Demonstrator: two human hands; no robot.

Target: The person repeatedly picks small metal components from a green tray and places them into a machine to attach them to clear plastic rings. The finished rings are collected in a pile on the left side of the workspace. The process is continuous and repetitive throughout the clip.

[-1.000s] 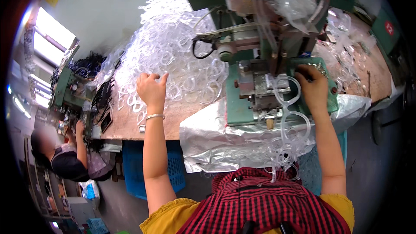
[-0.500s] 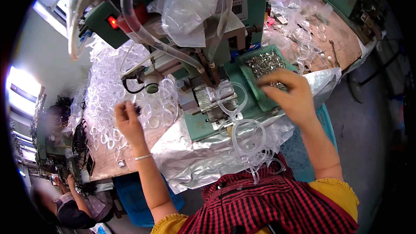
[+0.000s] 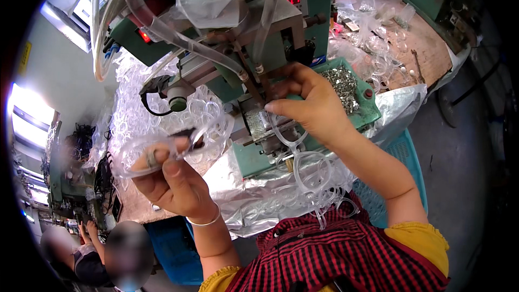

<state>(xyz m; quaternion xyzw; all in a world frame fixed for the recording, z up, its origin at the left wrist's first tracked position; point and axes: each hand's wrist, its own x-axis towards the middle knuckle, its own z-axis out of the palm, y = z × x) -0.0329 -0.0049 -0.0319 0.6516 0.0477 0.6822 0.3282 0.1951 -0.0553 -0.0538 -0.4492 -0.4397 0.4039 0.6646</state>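
a grey concrete floor (image 3: pixel 459 146) is seen at the right, and a pale wall (image 3: pixel 65 59) at the left. bright windows (image 3: pixel 30 116) are set in that wall. a wooden workbench (image 3: pixel 427 57) is lit by daylight.

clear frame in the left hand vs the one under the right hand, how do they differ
The left hand holds its clear frame up in the air, away from the green machine; the right hand pinches the other frame against the machine's fixture. The left frame lies roughly level across the fingers; the right frame hangs downward, one lens ring below the other. Both are transparent plastic spectacle fronts without lenses.
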